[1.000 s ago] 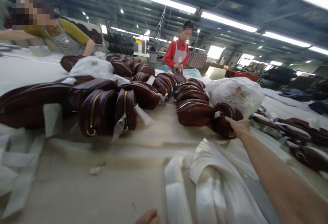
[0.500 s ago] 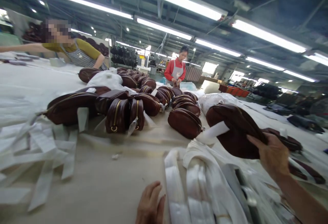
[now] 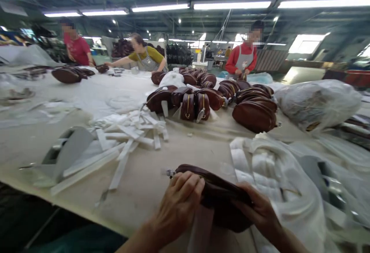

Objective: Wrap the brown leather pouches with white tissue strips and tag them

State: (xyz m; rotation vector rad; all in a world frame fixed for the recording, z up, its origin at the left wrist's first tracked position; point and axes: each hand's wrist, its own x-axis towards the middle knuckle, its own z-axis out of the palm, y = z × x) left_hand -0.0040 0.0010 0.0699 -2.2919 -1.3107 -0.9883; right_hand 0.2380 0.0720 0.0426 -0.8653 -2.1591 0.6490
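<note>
A dark brown leather bag (image 3: 228, 210) is held between both my hands, low in the view above the table's near part. My left hand (image 3: 185, 195) closes over its top left edge, near the zipper end with a small wrapped pull. My right hand (image 3: 258, 204) grips the right end, thumb on the near side. From beneath the bag a white strip (image 3: 200, 226) hangs down. Just right of my right hand lies a bundle of white strips (image 3: 268, 168).
Several brown bags (image 3: 254, 114) stand in rows farther back. White paper strips (image 3: 127, 141) lie heaped left, beside a grey tape dispenser (image 3: 66, 152). Another dispenser (image 3: 326, 183) and a plastic-wrapped bundle (image 3: 318, 102) are at right. Three co-workers stand around the table (image 3: 138, 179).
My right hand has brought the bag from the right to in front of me. My left hand, empty before, now holds its left end. The view has turned left.
</note>
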